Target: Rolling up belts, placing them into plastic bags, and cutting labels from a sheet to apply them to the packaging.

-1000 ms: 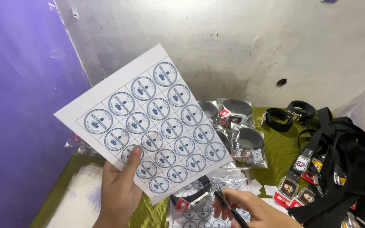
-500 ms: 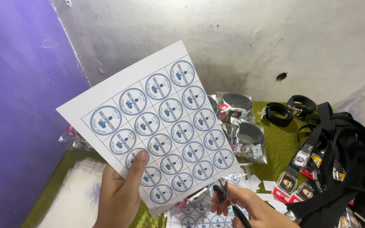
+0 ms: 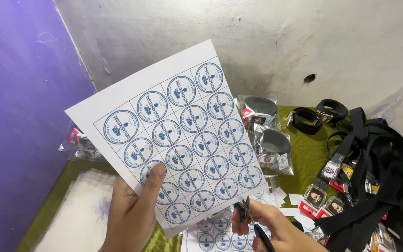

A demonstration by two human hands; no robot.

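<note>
My left hand (image 3: 134,212) holds up a white sheet (image 3: 173,135) printed with a grid of round blue emblems, thumb pressed on its lower left part. My right hand (image 3: 269,228) grips a pair of scissors (image 3: 250,219) with dark handles, blades pointing up at the sheet's bottom right edge. Under that hand lies another printed sheet (image 3: 218,235), partly hidden.
An olive-green cloth (image 3: 306,161) covers the table. Clear bags holding black rolled straps (image 3: 267,140) lie behind the sheet. A heap of black lanyards with coloured tags (image 3: 369,172) fills the right. Clear plastic sleeves (image 3: 82,217) sit at left. Paper offcuts (image 3: 290,198) lie nearby.
The sheet has risen a little and shifted right in view. The right hand with the scissors has come up closer to the sheet's lower edge.
</note>
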